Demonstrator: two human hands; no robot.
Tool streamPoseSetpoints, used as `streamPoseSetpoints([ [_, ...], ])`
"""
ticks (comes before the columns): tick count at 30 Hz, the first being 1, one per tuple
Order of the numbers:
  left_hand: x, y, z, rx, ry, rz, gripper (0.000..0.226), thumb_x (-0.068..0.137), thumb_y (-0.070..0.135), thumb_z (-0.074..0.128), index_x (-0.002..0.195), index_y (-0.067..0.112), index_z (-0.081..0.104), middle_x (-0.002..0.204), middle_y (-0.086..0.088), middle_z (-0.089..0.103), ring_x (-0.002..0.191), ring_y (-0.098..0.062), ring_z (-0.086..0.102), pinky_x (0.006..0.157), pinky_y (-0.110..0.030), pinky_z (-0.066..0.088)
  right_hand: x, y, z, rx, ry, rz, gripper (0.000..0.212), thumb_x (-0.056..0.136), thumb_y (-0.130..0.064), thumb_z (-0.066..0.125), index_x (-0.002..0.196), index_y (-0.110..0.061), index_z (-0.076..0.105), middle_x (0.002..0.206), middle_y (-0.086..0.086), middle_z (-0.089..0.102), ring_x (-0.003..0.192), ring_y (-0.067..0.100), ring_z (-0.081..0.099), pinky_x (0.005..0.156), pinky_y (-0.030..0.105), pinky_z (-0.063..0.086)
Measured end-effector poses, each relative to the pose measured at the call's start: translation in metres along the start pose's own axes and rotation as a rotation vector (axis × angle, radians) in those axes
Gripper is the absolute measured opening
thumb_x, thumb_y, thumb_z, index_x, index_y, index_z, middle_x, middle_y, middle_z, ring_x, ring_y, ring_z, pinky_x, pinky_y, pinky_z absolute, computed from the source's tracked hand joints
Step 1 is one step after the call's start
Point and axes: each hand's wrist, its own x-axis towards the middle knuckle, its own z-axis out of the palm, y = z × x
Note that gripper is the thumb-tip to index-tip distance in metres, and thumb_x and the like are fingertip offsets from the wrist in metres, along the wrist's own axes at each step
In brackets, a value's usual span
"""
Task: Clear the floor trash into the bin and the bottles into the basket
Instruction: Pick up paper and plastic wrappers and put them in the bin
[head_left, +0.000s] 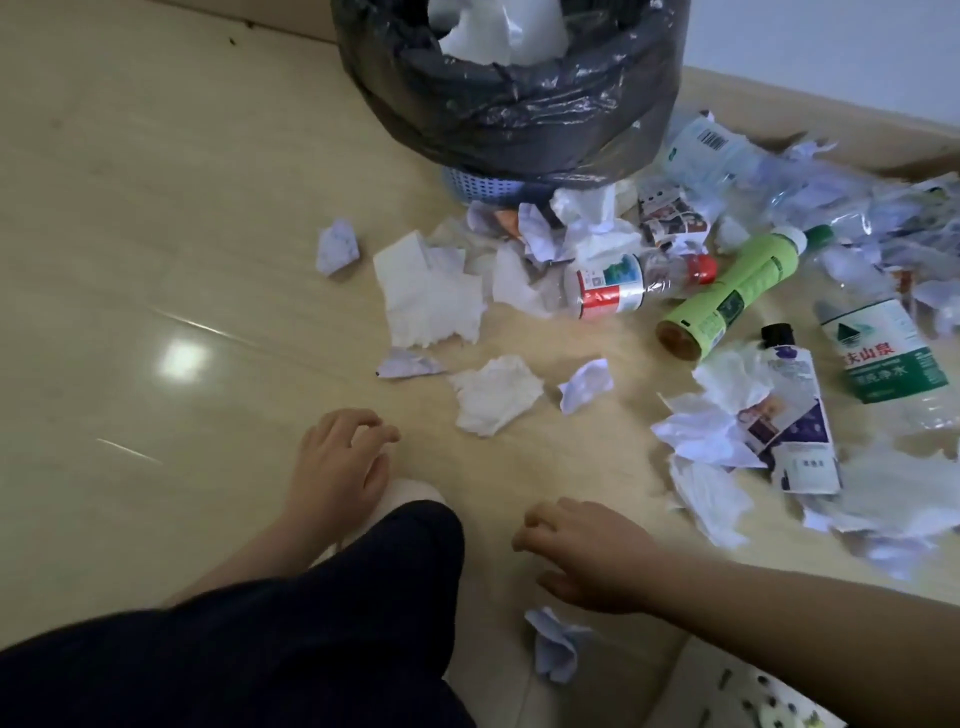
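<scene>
Now the left hand (340, 462), at seven o'clock, and the right hand (592, 556), at five, hover over the floor (156, 234), fingers loosely curled, holding nothing; the black-lined bin (514, 104) stands at twelve.

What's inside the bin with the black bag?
Some white crumpled trash shows at the top of the bin. Anything deeper is covered by it and by the black bag and its folded rim, and the picture's edge cuts off the far side.

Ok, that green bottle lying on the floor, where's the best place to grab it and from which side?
Probably round the middle of the green bottle, coming down from above with the right hand. It lies on its side, base toward you, its body bare on top.
</scene>
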Motion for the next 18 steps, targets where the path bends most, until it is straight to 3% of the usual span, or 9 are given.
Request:
streamPoseSetpoints([
  [5, -0.018, -0.007, -0.001, 0.073, 0.038, -0.139, 0.024, 0.076, 0.020, 0.048, 0.091, 0.017, 0.067, 0.097, -0.008, 0.065, 0.101, -0.026, 0.051, 0.079, -0.038, 0.039, -0.010, -0.016, 0.022, -0.043, -0.161, -0.154, 0.043, 0.070, -0.054, 0.045, 0.105, -0.031, 0.059, 0.112, -0.001, 0.061, 0.083, 0.022, 0.063, 0.063, 0.027, 0.050],
  [7, -0.021, -0.008, -0.004, 0.095, 0.015, -0.182, 0.029, 0.074, 0.023, 0.046, 0.099, 0.021, 0.062, 0.106, -0.008, 0.064, 0.107, -0.027, 0.048, 0.080, -0.041, 0.041, -0.015, -0.016, 0.030, -0.140, -0.256, -0.258, 0.057, 0.056, -0.068, 0.054, 0.104, -0.038, 0.058, 0.114, -0.004, 0.062, 0.085, 0.015, 0.064, 0.062, 0.022, 0.049],
  [9, -0.025, -0.007, -0.005, 0.120, -0.047, -0.247, 0.035, 0.075, 0.030, 0.043, 0.107, 0.023, 0.057, 0.116, -0.008, 0.061, 0.112, -0.029, 0.046, 0.081, -0.047, 0.044, -0.019, -0.013, 0.034, -0.214, -0.356, -0.340, 0.066, 0.048, -0.070, 0.065, 0.106, -0.040, 0.058, 0.121, -0.005, 0.061, 0.088, 0.013, 0.063, 0.066, 0.021, 0.048],
  [13, -0.035, -0.010, -0.003, 0.230, -0.180, -0.393, 0.043, 0.081, 0.038, 0.040, 0.117, 0.025, 0.057, 0.129, -0.006, 0.055, 0.121, -0.033, 0.047, 0.091, -0.050, 0.039, -0.021, -0.006, 0.052, -0.306, -0.171, -0.427, 0.018, 0.073, -0.049, 0.052, 0.084, -0.039, 0.062, 0.109, -0.013, 0.065, 0.074, 0.010, 0.059, 0.058, 0.018, 0.041],
  [16, -0.045, -0.014, -0.001, 0.223, -0.238, -0.424, 0.041, 0.078, 0.040, 0.039, 0.115, 0.028, 0.051, 0.126, -0.003, 0.056, 0.121, -0.030, 0.044, 0.092, -0.051, 0.038, -0.015, 0.001, 0.055, -0.270, -0.063, -0.372, 0.017, 0.072, -0.038, 0.042, 0.070, -0.033, 0.059, 0.083, -0.009, 0.064, 0.059, 0.011, 0.058, 0.044, 0.016, 0.039],
  [18, -0.047, -0.017, 0.002, 0.169, -0.221, -0.395, 0.036, 0.075, 0.036, 0.040, 0.109, 0.027, 0.049, 0.111, -0.006, 0.062, 0.108, -0.028, 0.045, 0.082, -0.049, 0.046, -0.005, 0.004, 0.046, -0.253, -0.016, -0.297, 0.017, 0.070, -0.034, 0.038, 0.071, -0.030, 0.054, 0.075, -0.006, 0.059, 0.052, 0.012, 0.055, 0.035, 0.019, 0.032],
])
